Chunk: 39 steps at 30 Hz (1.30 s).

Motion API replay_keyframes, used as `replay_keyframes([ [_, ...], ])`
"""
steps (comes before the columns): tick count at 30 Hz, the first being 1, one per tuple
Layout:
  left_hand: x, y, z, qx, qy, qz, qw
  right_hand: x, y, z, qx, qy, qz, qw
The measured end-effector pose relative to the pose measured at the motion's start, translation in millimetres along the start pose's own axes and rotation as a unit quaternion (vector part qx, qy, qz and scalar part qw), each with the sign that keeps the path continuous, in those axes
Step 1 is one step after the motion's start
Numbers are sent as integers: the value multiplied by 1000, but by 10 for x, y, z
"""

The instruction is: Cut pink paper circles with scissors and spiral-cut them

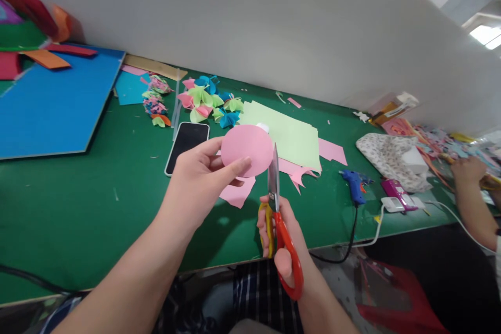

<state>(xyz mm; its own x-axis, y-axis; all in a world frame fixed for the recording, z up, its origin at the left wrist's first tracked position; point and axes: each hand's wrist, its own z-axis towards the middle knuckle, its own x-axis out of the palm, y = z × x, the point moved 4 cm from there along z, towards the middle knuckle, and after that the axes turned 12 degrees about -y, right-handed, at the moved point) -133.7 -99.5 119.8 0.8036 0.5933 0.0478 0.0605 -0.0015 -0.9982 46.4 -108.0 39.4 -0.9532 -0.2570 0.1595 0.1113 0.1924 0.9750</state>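
Note:
Between the thumb and fingers of my left hand (203,172) is a round pink paper disc (246,147), held up above the table. My right hand (289,240) grips a pair of scissors (287,258) with red and yellow handles. Their blades point upward, close together, right at the disc's right edge; whether they touch the paper I cannot tell. Under and behind the disc lie light green sheets (289,133) and cut pink paper scraps (239,193). A phone (186,143) with a dark screen rests left of my left hand.
Several folded paper flowers (207,96) sit at the back, beside bundles of paper shreds (155,96). A blue board (58,104) covers the left. On the right are a blue glue gun (354,185) with its cord, a pink device (399,194), a patterned cloth (387,159) and a co-worker's hand (468,171).

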Motion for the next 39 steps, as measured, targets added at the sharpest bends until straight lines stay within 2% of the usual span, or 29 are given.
replay_keyframes([
  [14, 13, 4, -42, -3, 46, 41, 998, -2, -22, 0, 10, -26, 27, 999],
  [28, -17, 22, -8, 30, 69, 48, 996, -70, -145, 51, 0, 5, 43, 999],
  [39, -23, 14, 3, 17, 68, 19, 997, -21, -16, -27, 22, -18, 42, 999],
])
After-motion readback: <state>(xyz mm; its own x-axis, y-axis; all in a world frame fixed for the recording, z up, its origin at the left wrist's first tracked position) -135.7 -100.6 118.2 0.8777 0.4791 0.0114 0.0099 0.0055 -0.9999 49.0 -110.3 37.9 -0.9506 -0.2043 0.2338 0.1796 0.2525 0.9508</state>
